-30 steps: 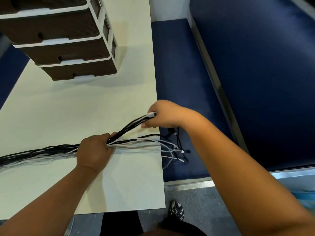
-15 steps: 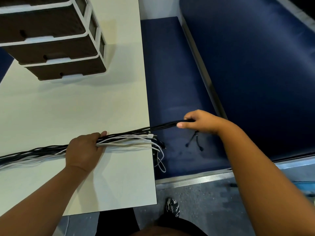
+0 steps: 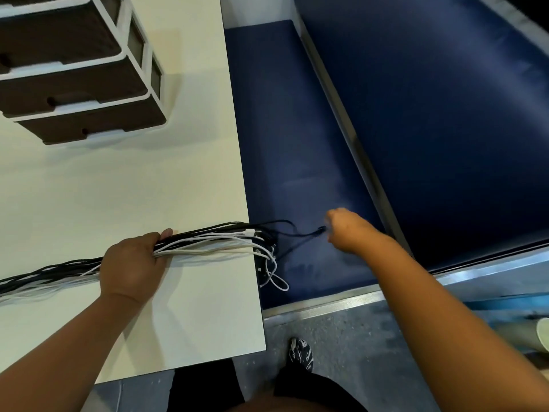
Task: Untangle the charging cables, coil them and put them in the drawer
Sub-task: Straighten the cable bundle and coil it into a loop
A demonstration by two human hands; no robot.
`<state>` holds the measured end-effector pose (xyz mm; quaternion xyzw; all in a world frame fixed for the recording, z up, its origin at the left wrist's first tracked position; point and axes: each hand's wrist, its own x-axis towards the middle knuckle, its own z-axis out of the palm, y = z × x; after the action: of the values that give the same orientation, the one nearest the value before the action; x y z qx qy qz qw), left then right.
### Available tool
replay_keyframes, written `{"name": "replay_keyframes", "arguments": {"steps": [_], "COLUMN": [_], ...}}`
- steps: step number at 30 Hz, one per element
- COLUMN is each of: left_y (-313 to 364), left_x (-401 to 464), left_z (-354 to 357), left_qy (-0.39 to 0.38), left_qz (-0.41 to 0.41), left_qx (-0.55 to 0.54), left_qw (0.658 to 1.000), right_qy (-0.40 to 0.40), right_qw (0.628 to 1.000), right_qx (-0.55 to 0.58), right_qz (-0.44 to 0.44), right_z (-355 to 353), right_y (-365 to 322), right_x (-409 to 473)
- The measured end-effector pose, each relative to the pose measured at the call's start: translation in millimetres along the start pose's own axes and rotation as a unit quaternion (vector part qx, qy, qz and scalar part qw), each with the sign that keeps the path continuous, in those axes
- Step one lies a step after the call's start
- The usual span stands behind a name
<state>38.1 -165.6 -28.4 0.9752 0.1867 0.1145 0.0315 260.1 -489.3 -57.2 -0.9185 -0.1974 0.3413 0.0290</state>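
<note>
Since half a second ago, the right hand (image 3: 347,230) has drawn farther right and away from the desk (image 3: 118,188), and the thick black bunch it held has slipped through to just a few thin black strands (image 3: 300,234), which now stretch slack between the desk edge and its curled fingers. It pinches their ends at the middle of the frame, over the dark blue padded bench (image 3: 297,144). The left hand (image 3: 132,267) has stayed put at lower left, fingers wrapped over the bundle of charging cables (image 3: 208,240) and pressing it to the desk.

That bundle lies with its long axis running left to right, from the left frame edge to the right desk edge, where several white and black ends droop over in loops. The individual cables are too many and too close to count; they are smooth, round cords, black and white mixed.

One drawer unit (image 3: 80,72) stands at upper left: a white frame with three dark brown drawers visible, all closed. The desk top is smooth and cream-coloured.
</note>
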Motion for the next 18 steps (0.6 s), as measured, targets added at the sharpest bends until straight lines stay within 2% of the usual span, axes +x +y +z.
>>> {"name": "replay_keyframes", "arguments": {"steps": [2, 5, 8, 10, 14, 18], "left_y": [-1, -2, -3, -2, -2, -3], "left_x": [0, 1, 0, 1, 0, -2], "left_z": [-1, -1, 0, 1, 2, 2], "left_qy": [0.003, 0.002, 0.002, -0.002, 0.005, 0.004], "left_qz": [-0.003, -0.001, 0.002, -0.002, -0.009, -0.01], "left_qx": [-0.005, 0.002, 0.008, 0.006, 0.001, 0.0], "left_qw": [1.0, 1.0, 1.0, 1.0, 1.0, 1.0], "right_qy": [-0.036, -0.098, -0.108, -0.118, -0.178, -0.153], "right_qw": [0.999, 0.988, 0.956, 0.93, 0.915, 0.928], "right_qx": [-0.001, 0.059, 0.258, 0.342, 0.359, 0.336], "right_qz": [-0.025, -0.108, -0.089, -0.066, -0.055, -0.061], "right_z": [16, 49, 88, 104, 125, 125], "right_y": [-18, -49, -73, -84, -87, -48], "right_x": [-6, -12, -8, -6, -12, -6]}}
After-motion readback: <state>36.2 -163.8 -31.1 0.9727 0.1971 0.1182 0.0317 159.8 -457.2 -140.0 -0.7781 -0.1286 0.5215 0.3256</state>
